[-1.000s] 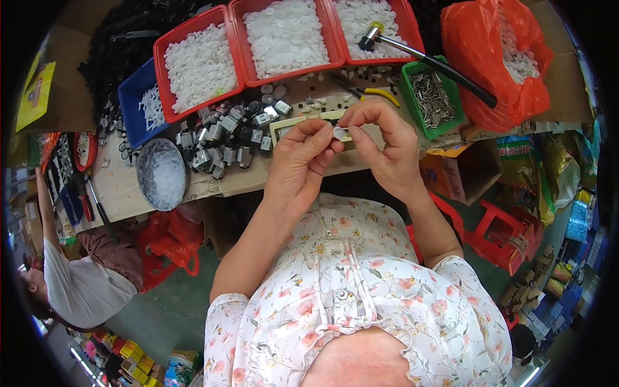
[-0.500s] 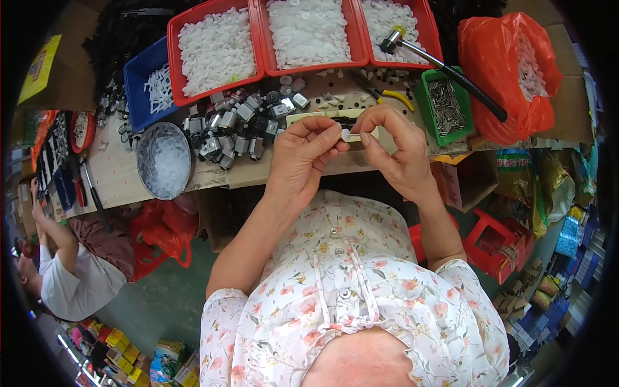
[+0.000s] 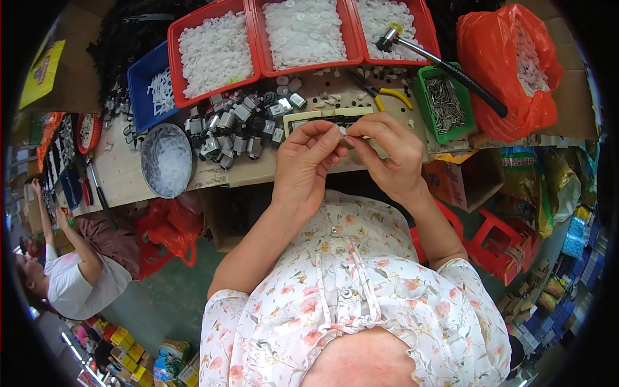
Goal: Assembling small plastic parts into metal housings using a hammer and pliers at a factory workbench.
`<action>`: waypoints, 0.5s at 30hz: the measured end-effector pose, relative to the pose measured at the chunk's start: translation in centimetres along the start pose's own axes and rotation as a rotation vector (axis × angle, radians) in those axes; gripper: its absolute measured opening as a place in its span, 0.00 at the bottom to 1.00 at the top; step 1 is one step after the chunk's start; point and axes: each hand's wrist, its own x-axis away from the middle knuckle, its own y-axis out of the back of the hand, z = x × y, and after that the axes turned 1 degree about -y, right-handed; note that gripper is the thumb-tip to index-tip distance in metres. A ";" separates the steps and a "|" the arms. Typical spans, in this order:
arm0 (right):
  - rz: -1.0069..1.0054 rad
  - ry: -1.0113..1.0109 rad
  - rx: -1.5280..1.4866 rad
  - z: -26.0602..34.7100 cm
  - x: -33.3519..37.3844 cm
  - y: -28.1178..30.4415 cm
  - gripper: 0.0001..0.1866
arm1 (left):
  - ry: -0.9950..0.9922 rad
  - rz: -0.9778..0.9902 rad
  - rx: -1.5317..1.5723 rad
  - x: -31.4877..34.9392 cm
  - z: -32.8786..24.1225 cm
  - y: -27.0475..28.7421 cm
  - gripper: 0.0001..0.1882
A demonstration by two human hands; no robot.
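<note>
Mid-frame, sm. white pc. (image 3: 342, 130) is pinched by L hand (image 3: 299, 162), w/ R hand (image 3: 393, 158) almost closed beside it, grip unclear.

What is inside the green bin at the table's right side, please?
The green bin holds a jumbled heap of slim silvery pieces. The hammer handle covers part of its far right corner, and the bottom is hidden under the heap.

Bowl (image 3: 150, 169) left — bin (image 3: 459, 133) right — piece (image 3: 342, 131) seemingly between hands (image 3: 300, 161) (image 3: 392, 158)
</note>
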 end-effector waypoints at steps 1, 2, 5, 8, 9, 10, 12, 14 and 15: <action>0.000 -0.009 -0.025 -0.1 0.0 -0.1 0.10 | -0.030 0.003 -0.022 0.1 0.1 -0.1 0.10; -0.001 -0.018 -0.049 -0.1 0.0 -0.2 0.09 | -0.059 0.006 -0.045 0.2 0.2 -0.1 0.11; 0.042 -0.077 -0.145 -0.1 -0.1 -0.5 0.09 | -0.088 0.079 -0.136 0.5 -0.1 0.0 0.14; 0.081 -0.103 -0.226 -0.2 -0.4 -0.7 0.07 | -0.165 0.093 -0.315 0.5 -0.5 0.7 0.14; 0.087 -0.099 -0.225 -0.3 -0.5 -0.8 0.07 | -0.169 0.091 -0.310 0.6 -0.6 0.7 0.14; 0.115 -0.109 -0.233 -0.4 -0.6 -0.9 0.07 | -0.216 0.064 -0.385 0.6 -0.8 0.7 0.14; 0.147 -0.119 -0.238 -0.7 -0.8 -1.2 0.07 | -0.263 0.036 -0.456 0.7 -1.1 0.8 0.14; 0.170 -0.165 -0.228 -1.3 -1.1 -1.7 0.08 | -0.580 0.004 -0.798 0.9 -1.5 1.3 0.15; 0.174 -0.165 -0.226 -1.8 -1.3 -1.9 0.08 | -0.579 0.003 -0.794 1.0 -1.9 1.6 0.15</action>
